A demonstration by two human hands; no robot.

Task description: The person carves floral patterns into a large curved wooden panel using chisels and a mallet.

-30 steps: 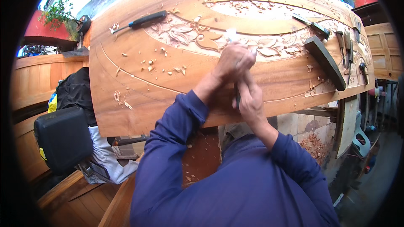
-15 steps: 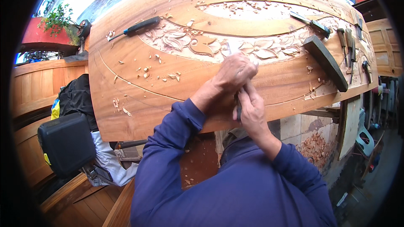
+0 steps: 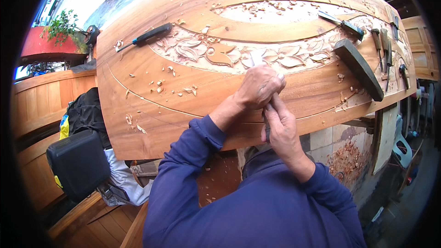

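Both of my hands are closed on a wood chisel (image 3: 257,58), its pale blade showing beyond my left fist and pointing away from me. My left hand (image 3: 261,87) wraps the chisel close to the blade, knuckles up. Behind and to the right, my right hand (image 3: 283,127) grips the dark handle, partly hidden by the fingers. The visible blade lies over a curved band of carved leaves and flowers (image 3: 289,59) in a large wooden panel (image 3: 179,105). The exact contact of its cutting edge is too washed out to tell.
A dark wooden block (image 3: 358,70) lies right of the carving, near several other chisels (image 3: 385,48). One chisel with a blue shaft (image 3: 154,34) lies at the left; another tool (image 3: 342,25) lies at the far right. Shavings (image 3: 190,90) dot the panel. A black case (image 3: 79,165) stands at left.
My hands and the chisel have shifted slightly toward me, still in the same two-handed grip. The view has moved a little; the tools lying on the panel stay in place.
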